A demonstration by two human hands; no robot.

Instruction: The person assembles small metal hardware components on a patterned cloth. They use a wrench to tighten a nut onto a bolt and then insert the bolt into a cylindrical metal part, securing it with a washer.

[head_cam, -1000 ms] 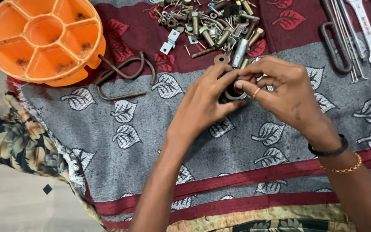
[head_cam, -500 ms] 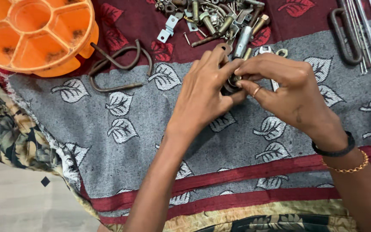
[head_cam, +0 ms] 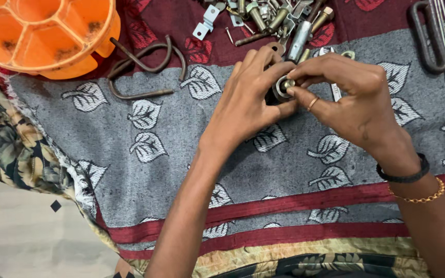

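The left hand and the right hand met above the grey leaf-patterned cloth, both pinched narrow around one small round metal fitting held between their fingertips. Just beyond the fitting lay a heap of bolts and brackets. Bent rusty hooks rested well left of the fitting, beside an orange compartment tray. Long metal tools lay far to its right.
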